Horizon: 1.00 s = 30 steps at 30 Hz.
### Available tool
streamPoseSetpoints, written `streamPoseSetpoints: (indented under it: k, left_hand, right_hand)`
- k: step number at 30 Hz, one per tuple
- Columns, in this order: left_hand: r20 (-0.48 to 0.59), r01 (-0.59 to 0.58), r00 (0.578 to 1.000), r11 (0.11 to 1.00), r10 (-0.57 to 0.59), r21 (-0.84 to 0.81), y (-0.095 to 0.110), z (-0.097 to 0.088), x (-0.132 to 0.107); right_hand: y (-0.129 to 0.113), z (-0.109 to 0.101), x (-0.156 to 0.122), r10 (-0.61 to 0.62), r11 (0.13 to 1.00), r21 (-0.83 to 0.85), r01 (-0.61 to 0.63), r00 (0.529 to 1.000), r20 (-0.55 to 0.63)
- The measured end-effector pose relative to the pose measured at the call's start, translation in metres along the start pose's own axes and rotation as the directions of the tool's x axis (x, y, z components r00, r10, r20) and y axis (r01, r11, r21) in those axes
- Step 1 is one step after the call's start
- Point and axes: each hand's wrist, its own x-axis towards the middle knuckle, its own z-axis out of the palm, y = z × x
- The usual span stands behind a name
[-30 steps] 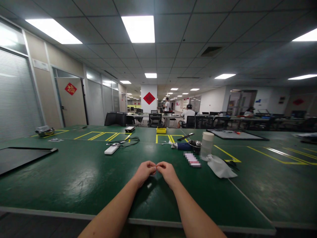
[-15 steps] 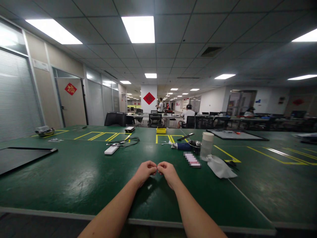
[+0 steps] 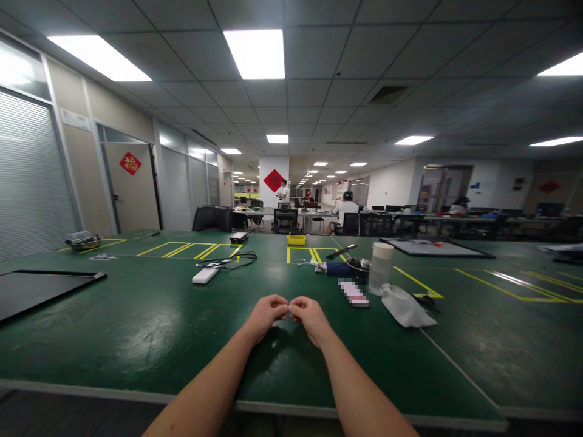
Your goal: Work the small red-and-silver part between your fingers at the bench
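- The left hand (image 3: pixel 266 314): bare, fingers curling inward, thumb and forefinger pressing shut; its tips are meeting those of the other hand just above the near middle of the surface.
- The right hand (image 3: pixel 310 315): bare, curling the same way, thumb and forefinger closing into a tight pinch against the left.
- Contents of the pinch: cannot tell (anything there is too small or thin to show between the fingertips).
- The dark green matte surface with yellow tape lines (image 3: pixel 136 328): lying under both forearms, its shine throwing glare near the hands.
- Nearest things, all off to the right and apart from the hands: a flat pink-and-white packet (image 3: pixel 354 292), a crumpled white cloth (image 3: pixel 403 305), a translucent plastic jar with a white lid (image 3: pixel 380 267) and a small metal bowl (image 3: pixel 359 264).
- Further left: a long white plastic bar (image 3: pixel 204 275) lying beside a looped black cable (image 3: pixel 230 260).
- Risk, judged: if something tiny is being gripped, a slip of either pinch is likely to drop it onto the glaring green, where it would be hard to find.
- Risk, judged: the hands are pulling against each other, so a sudden release could jerk the right forearm towards the packet and the jar.
- Risk, judged: the hands are working close to the near edge, so a dropped piece could roll off it.
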Motion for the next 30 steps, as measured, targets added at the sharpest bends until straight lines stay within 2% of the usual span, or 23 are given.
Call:
streamPoseSetpoints:
  k: [11,16,19,23,30]
  left_hand:
    - [0.066,0.134,0.99,0.975,-0.124,-0.179,-0.006,-0.008,0.004]
    - [0.068,0.14,0.989,0.98,-0.132,-0.138,-0.007,-0.005,0.003]
    - [0.05,0.107,0.993,0.991,-0.104,-0.077,-0.006,-0.003,0.002]
    - [0.082,0.04,0.996,0.999,-0.042,0.027,-0.001,-0.001,-0.001]
    - [0.102,0.008,0.995,0.998,-0.014,0.055,0.0,-0.001,-0.002]
  right_hand:
    - [-0.009,0.004,-0.004,-0.075,0.995,-0.059,0.083,0.988,0.137]
    - [-0.014,0.009,-0.01,-0.089,0.98,-0.141,0.142,0.939,0.332]
    - [-0.009,0.008,-0.007,-0.089,0.976,-0.167,0.138,0.958,0.274]
    - [0.002,0.005,-0.001,-0.115,0.972,-0.186,0.142,0.982,0.151]
    - [0.007,0.003,0.001,-0.124,0.96,-0.23,0.16,0.979,0.163]
